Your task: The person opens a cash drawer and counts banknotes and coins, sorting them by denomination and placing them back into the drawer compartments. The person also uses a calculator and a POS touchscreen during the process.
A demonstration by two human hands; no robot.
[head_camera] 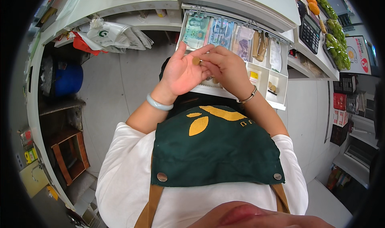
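My left hand [184,73] is palm up above the front of an open cash drawer [278,104], with its fingers spread. A gold-coloured coin [196,61] is over the palm at the base of the fingers. My right hand [230,67] reaches across with thumb and fingertips pinched at the coin's edge, where something small and silvery also shows. Below the hands, loose coins [215,80] are partly hidden in a front compartment. Behind them lie green banknotes [195,32], blue banknotes [221,32] and purplish banknotes [242,41] in separate compartments.
Right of the notes are brownish bundles [260,46] and a paper slip [275,55]. More coins [272,87] lie front right. A calculator [309,32] and packed green grapes [338,44] stand on the right counter. Plastic bags [114,35] hang left, above a blue bin [68,77].
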